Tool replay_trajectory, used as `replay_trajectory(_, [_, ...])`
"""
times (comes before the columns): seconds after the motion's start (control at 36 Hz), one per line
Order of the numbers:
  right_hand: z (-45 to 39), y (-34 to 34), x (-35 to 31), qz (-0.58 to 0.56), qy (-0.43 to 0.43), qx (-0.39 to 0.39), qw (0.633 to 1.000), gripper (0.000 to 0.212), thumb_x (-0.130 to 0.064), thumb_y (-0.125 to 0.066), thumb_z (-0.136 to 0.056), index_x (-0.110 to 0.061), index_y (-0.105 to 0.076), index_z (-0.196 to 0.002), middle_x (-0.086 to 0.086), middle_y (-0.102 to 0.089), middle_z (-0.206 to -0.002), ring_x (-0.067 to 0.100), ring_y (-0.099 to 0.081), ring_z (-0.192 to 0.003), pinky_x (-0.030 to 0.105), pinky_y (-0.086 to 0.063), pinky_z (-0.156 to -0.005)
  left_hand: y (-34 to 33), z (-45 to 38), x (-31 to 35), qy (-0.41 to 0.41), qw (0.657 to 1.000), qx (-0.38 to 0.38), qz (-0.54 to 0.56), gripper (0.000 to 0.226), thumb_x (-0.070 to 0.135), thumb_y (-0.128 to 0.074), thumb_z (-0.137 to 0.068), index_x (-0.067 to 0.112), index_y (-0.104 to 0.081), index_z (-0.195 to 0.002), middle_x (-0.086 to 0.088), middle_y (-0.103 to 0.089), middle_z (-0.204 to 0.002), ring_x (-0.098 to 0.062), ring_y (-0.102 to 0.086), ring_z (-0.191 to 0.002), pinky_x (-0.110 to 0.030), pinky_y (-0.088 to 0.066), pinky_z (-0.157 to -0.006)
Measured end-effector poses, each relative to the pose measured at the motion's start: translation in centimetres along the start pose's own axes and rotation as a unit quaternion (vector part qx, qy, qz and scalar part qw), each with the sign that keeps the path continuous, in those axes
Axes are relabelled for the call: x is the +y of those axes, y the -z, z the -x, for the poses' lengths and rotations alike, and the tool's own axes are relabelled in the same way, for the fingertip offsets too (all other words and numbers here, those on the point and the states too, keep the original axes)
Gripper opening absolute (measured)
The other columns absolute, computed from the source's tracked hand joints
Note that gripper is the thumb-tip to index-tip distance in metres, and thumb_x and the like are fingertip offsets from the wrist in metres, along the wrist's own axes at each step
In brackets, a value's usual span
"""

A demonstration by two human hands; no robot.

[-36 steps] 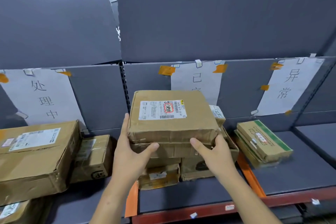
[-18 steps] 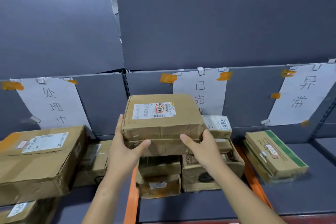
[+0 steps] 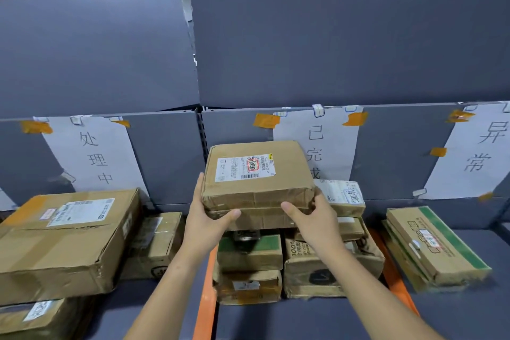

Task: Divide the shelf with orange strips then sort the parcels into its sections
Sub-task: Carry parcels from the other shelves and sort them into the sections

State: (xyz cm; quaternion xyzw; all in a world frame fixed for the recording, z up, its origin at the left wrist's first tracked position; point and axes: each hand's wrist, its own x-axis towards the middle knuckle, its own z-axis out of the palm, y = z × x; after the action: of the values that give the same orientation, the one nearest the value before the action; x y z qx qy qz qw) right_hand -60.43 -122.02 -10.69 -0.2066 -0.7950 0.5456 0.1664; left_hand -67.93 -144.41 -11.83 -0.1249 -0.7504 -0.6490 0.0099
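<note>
Head view: the flat brown parcel is held level between both hands, label up, above the stack in the shelf's middle section. The left hand cups its left near corner, fingers up along the side and thumb across the front edge; the right hand grips the right near corner the same way, thumb on the front face. Gripping two opposite corners probably keeps the wide, thin box from tipping as it is set down.

Directly under the hands sit the stacked parcels of that section, and the held box looks to be resting on or just above the topmost one; I cannot tell which. Just behind the right hand a smaller labelled parcel leans on the pile. Behind the box hangs the middle paper sign, which suggests this section was chosen to match the red mark on the label.

An orange strip runs beneath the left forearm and another orange strip lies right of the right arm, fencing the section. Beyond the left hand lies a large carton under its own sign; beyond the right, green-edged flat boxes.
</note>
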Motion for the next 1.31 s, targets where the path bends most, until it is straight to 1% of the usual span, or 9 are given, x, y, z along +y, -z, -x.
replay_trajectory(0.14, [0.3, -0.1, 0.6, -0.029, -0.015, -0.007, 0.999, 0.062, -0.039, -0.086, -0.078, -0.034, -0.052, -0.13, -0.016, -0.064, -0.115, 0.01, -0.058, -0.113, 0.033, -0.047, -0.099, 0.1, 0.5, -0.9, -0.006, 1.0, 0.006, 0.004, 0.121, 0.033, -0.092, -0.066, 0.043, -0.014, -0.158, 0.037, -0.052, -0.137, 0.01, -0.046, -0.131, -0.04, -0.036, -0.118])
replay_trajectory(0.44, [2.5, -0.6, 0.1, -0.009, 0.001, -0.022, 1.0, 0.034, -0.042, -0.084, -0.08, -0.034, -0.056, -0.097, -0.02, -0.061, -0.101, -0.003, -0.053, -0.089, 0.015, -0.039, -0.072, 1.5, 2.6, -0.7, -0.027, 0.998, 0.033, 0.037, 0.114, 0.037, -0.092, -0.065, 0.059, -0.019, -0.15, 0.025, -0.05, -0.146, -0.005, -0.047, -0.137, -0.051, -0.041, -0.112])
replay_trajectory(0.64, [5.4, -2.5, 0.7, 0.033, 0.017, -0.053, 0.998, 0.054, -0.054, -0.083, -0.074, -0.038, -0.059, -0.12, -0.021, -0.061, -0.116, 0.005, -0.059, -0.11, 0.032, -0.051, -0.095, 4.4, 6.8, -1.1, -0.026, 0.996, 0.061, 0.06, 0.117, 0.049, -0.091, -0.052, 0.066, -0.022, -0.145, 0.025, -0.053, -0.142, -0.007, -0.053, -0.132, -0.05, -0.043, -0.111])
replay_trajectory(0.78, [7.1, -3.3, 0.9, 0.024, 0.042, -0.073, 0.996, 0.06, -0.049, -0.083, -0.076, -0.049, -0.053, -0.127, -0.028, -0.057, -0.121, 0.003, -0.055, -0.117, 0.032, -0.049, -0.101, 5.1, 9.2, -0.6, -0.043, 0.993, 0.107, 0.034, 0.111, 0.031, -0.094, -0.061, 0.079, -0.021, -0.129, 0.038, -0.044, -0.138, 0.019, -0.047, -0.122, -0.033, -0.04, -0.109])
replay_trajectory(0.92, [8.4, -3.7, 0.8, 0.039, 0.079, -0.073, 0.993, 0.055, -0.045, -0.082, -0.077, -0.068, -0.044, -0.109, -0.045, -0.046, -0.114, -0.007, -0.047, -0.11, 0.024, -0.041, -0.096, 6.2, 10.4, -1.4, -0.033, 0.99, 0.133, 0.017, 0.106, 0.017, -0.097, -0.056, 0.067, -0.041, -0.131, 0.045, -0.049, -0.127, 0.005, -0.052, -0.126, -0.048, -0.047, -0.106])
replay_trajectory(0.97, [8.8, -3.7, 1.1, 0.044, 0.091, -0.081, 0.992, 0.058, -0.044, -0.083, -0.076, -0.072, -0.042, -0.108, -0.047, -0.045, -0.115, -0.015, -0.047, -0.107, 0.022, -0.04, -0.095, 6.5, 10.9, -1.6, -0.03, 0.988, 0.152, 0.018, 0.099, 0.017, -0.09, -0.052, 0.066, -0.045, -0.126, 0.044, -0.051, -0.123, 0.011, -0.053, -0.119, -0.041, -0.048, -0.101])
replay_trajectory(1.06, [8.6, -3.2, 2.1, 0.043, 0.106, -0.117, 0.987, 0.059, -0.047, -0.081, -0.076, -0.066, -0.045, -0.118, -0.044, -0.048, -0.123, -0.024, -0.045, -0.116, 0.017, -0.041, -0.099, 6.9, 11.5, -2.1, -0.024, 0.985, 0.169, 0.023, 0.105, -0.002, -0.095, -0.054, 0.071, -0.049, -0.114, 0.039, -0.052, -0.123, 0.018, -0.053, -0.111, -0.028, -0.045, -0.096])
replay_trajectory(1.14, [7.0, -1.7, 2.3, -0.005, 0.11, -0.171, 0.979, 0.063, -0.06, -0.072, -0.077, -0.044, -0.053, -0.135, -0.025, -0.057, -0.137, -0.003, -0.05, -0.132, 0.03, -0.042, -0.113, 7.4, 11.7, -2.9, -0.015, 0.983, 0.18, 0.025, 0.104, -0.001, -0.095, -0.05, 0.068, -0.052, -0.113, 0.027, -0.054, -0.13, 0.007, -0.057, -0.115, -0.027, -0.048, -0.096])
replay_trajectory(1.31, [0.5, -1.7, 1.7, 0.01, 0.034, -0.15, 0.988, 0.039, -0.02, -0.055, -0.093, -0.039, -0.066, -0.124, -0.014, -0.07, -0.114, 0.007, -0.064, -0.107, 0.042, -0.053, -0.099, 7.6, 11.8, -3.3, -0.013, 0.986, 0.168, 0.012, 0.101, -0.002, -0.095, -0.056, 0.066, -0.053, -0.117, 0.012, -0.056, -0.138, -0.011, -0.058, -0.122, -0.032, -0.05, -0.099])
